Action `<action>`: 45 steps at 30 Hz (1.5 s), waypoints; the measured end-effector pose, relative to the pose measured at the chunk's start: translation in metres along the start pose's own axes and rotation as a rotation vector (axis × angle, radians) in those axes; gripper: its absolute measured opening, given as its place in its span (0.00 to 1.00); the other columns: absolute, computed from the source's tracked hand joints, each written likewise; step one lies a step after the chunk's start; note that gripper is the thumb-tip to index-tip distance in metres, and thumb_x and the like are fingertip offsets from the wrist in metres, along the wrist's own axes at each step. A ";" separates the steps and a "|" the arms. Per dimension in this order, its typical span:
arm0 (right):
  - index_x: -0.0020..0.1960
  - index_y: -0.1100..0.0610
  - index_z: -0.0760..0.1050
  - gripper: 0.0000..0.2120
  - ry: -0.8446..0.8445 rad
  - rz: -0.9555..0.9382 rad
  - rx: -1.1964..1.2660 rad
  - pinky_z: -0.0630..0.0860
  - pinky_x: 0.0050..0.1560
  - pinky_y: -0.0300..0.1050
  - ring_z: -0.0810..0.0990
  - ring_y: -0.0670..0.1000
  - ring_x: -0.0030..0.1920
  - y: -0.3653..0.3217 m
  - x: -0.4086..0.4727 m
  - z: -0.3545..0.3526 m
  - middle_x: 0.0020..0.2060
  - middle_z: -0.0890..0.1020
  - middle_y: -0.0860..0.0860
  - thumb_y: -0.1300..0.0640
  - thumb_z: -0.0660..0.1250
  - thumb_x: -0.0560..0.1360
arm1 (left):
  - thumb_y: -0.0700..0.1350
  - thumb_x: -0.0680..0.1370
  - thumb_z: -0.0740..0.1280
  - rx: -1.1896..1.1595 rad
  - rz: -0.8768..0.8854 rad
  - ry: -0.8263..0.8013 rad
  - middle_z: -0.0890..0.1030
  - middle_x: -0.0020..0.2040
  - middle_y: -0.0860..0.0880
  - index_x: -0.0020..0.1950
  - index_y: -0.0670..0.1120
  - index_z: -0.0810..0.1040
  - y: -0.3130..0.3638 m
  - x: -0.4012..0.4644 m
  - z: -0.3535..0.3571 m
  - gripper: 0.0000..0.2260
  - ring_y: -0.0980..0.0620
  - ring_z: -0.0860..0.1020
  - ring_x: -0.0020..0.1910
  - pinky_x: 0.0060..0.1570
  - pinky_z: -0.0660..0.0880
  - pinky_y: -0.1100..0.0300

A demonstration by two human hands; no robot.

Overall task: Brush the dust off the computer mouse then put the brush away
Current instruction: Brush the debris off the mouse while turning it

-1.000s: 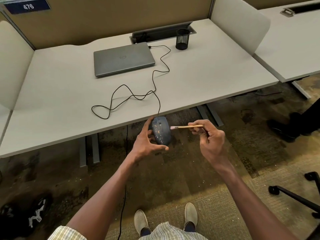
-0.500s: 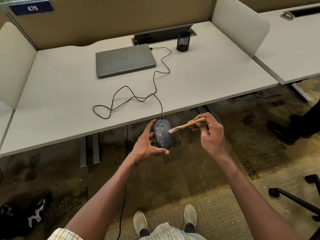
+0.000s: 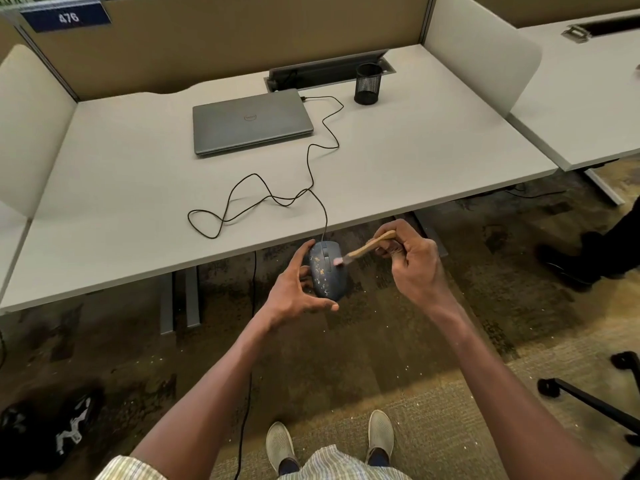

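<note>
A dark grey wired computer mouse [image 3: 327,271], speckled with yellowish dust, is held in the air just in front of the desk edge. My left hand [image 3: 294,289] cradles it from the left and below. My right hand [image 3: 414,261] grips a small wooden-handled brush [image 3: 369,247]. The brush's pale bristle tip touches the mouse's upper right side, beside the scroll wheel. The mouse's black cable [image 3: 277,192] loops across the desk up to the laptop.
A closed grey laptop [image 3: 251,121] and a black mesh pen cup [image 3: 368,83] stand at the back of the white desk [image 3: 415,161]. Divider panels flank the desk. A chair base [image 3: 588,393] is on the floor right, a dark bag [image 3: 45,427] lower left.
The brush has tilted from level to angled down and its tip has moved left onto the mouse's top. My right hand has risen slightly. The mouse stays held in my left hand.
</note>
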State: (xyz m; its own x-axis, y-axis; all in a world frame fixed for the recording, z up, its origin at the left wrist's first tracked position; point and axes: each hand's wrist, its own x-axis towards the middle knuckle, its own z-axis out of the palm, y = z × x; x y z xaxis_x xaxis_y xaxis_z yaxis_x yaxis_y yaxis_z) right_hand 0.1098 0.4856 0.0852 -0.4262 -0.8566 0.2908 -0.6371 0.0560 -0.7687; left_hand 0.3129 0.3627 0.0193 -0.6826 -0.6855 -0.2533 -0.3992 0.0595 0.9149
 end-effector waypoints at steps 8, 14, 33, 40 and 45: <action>0.55 0.61 0.76 0.06 0.005 0.050 -0.100 0.73 0.27 0.31 0.78 0.39 0.32 -0.010 -0.001 -0.007 0.35 0.79 0.45 0.62 0.66 0.80 | 0.42 0.60 0.85 0.013 -0.018 0.004 0.72 0.72 0.42 0.80 0.60 0.52 0.004 0.001 0.000 0.58 0.45 0.76 0.66 0.65 0.76 0.51; 0.55 0.60 0.75 0.06 0.095 0.098 -0.084 0.76 0.34 0.28 0.83 0.47 0.38 -0.011 0.005 -0.004 0.42 0.84 0.53 0.60 0.66 0.80 | 0.46 0.58 0.85 0.032 -0.029 0.007 0.72 0.72 0.42 0.79 0.62 0.52 0.006 -0.003 -0.002 0.59 0.45 0.76 0.66 0.65 0.76 0.46; 0.57 0.61 0.74 0.07 0.100 -0.047 -0.184 0.74 0.27 0.33 0.76 0.39 0.29 -0.023 0.027 0.011 0.37 0.81 0.51 0.59 0.64 0.81 | 0.41 0.60 0.84 0.059 -0.017 -0.010 0.73 0.70 0.42 0.79 0.59 0.52 0.012 -0.006 0.002 0.57 0.46 0.76 0.65 0.64 0.76 0.46; 0.58 0.61 0.74 0.08 0.105 0.016 -0.116 0.74 0.34 0.26 0.78 0.45 0.36 -0.016 0.025 0.011 0.40 0.81 0.49 0.59 0.66 0.80 | 0.42 0.60 0.85 0.048 -0.010 -0.014 0.74 0.69 0.43 0.79 0.60 0.53 0.010 -0.004 0.002 0.57 0.45 0.76 0.66 0.64 0.76 0.44; 0.58 0.59 0.73 0.07 0.119 0.072 -0.153 0.76 0.30 0.31 0.81 0.47 0.35 -0.006 0.023 0.013 0.39 0.82 0.51 0.58 0.64 0.81 | 0.41 0.60 0.84 0.038 0.011 -0.014 0.74 0.69 0.44 0.79 0.60 0.53 0.006 -0.004 0.002 0.57 0.46 0.77 0.65 0.61 0.78 0.54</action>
State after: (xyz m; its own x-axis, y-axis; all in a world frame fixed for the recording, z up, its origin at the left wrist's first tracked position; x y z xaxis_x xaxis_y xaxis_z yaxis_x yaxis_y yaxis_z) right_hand 0.1121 0.4588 0.0895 -0.5415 -0.7812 0.3106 -0.6883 0.1998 -0.6974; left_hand 0.3115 0.3672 0.0254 -0.6955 -0.6743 -0.2482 -0.4144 0.0942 0.9052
